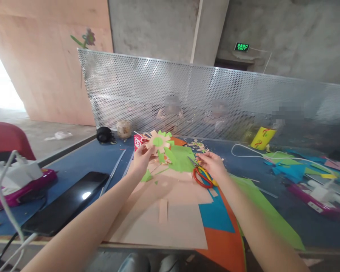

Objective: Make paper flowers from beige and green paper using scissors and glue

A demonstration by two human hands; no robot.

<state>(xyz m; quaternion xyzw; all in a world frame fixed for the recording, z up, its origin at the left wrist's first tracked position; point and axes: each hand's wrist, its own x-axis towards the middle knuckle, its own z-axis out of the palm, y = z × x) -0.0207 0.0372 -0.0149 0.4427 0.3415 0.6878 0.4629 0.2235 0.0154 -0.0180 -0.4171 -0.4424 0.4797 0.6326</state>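
Note:
My left hand (142,158) pinches a paper flower (158,142) with peach petals and a green centre, holding it raised over the table. Further green petals and leaf shapes show behind and below it. My right hand (211,161) has its fingers pressed together just above the scissors (203,178) with red and yellow handles; whether anything small is between the fingertips I cannot make out. The scissors' blades rest by a cut green sheet (183,158). Beneath both hands lie peach paper sheets (184,223), with a small peach strip (163,210) on top.
Blue (217,212), orange (229,245) and green paper (268,211) lie to the right. A phone (68,200) and a power strip (22,187) are at left; another power strip (314,198) is at right. A perforated metal screen (147,87) borders the table's back, with people beyond.

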